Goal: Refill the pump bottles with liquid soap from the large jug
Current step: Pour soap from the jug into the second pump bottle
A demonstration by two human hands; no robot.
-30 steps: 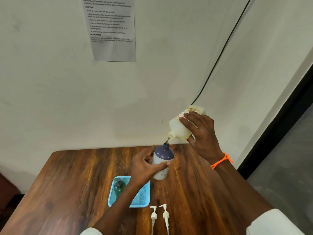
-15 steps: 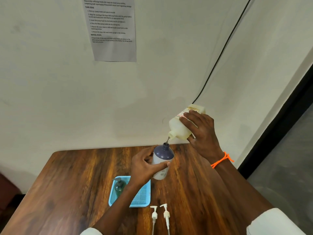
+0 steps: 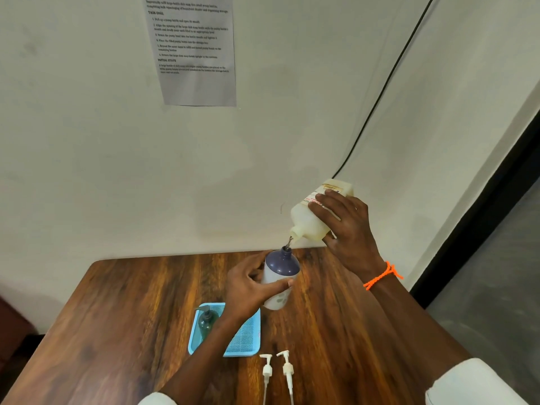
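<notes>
My right hand (image 3: 347,229) grips a pale yellow soap jug (image 3: 311,219), tipped spout-down to the left. A thin stream of soap runs from its spout into the open neck of a white pump bottle with a dark purple shoulder (image 3: 282,263). My left hand (image 3: 249,289) is wrapped around that bottle, which stands on the wooden table (image 3: 131,317). A green pump bottle (image 3: 206,321) with its pump fitted stands in a light blue tray (image 3: 247,340), partly behind my left forearm. Two loose white pump heads (image 3: 277,371) lie on the table in front of the tray.
The table stands against a pale wall that carries a printed instruction sheet (image 3: 194,48) and a black cable (image 3: 388,80). The table's right edge drops to a grey floor (image 3: 496,287) beside a dark door frame.
The jug stays tilted over the bottle while soap keeps running. Both hands hold nearly still; the view has shifted only slightly.
</notes>
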